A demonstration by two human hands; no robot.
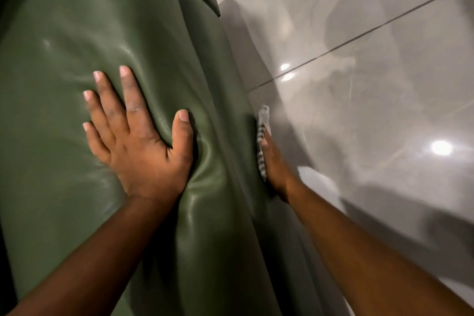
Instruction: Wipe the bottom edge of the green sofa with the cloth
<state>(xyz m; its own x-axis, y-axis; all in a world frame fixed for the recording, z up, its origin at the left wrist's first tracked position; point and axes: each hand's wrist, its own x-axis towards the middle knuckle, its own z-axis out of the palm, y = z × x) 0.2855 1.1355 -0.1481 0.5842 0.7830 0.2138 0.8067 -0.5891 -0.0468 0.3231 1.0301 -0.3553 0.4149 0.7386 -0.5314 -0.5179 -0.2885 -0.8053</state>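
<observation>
Green sofa (77,20): glossy, leather-like upholstery, filling the left and centre of the view; a seam or panel edge runs along its right side, and its lower edge meets the floor there.

Left hand (136,141): flat and open, palm down, fingers spread, pressed into the cushioned surface so that the upholstery dimples and creases around the thumb. It holds nothing. Bare forearm enters from the lower left.

Cloth (262,136): small, pale with dark stripes, partly blurred, lying against the sofa's lower right edge, just above the floor line.

Right hand (275,164): seen edge-on, fingers extended along the cloth and pressing it against the sofa's edge; the palm side is hidden, so whether the fingers curl round the cloth cannot be told. Bare forearm enters from the lower right.

Floor (384,72): large glossy grey tiles with a dark grout line, bright light reflections and soft shadows, occupying the right side.
</observation>
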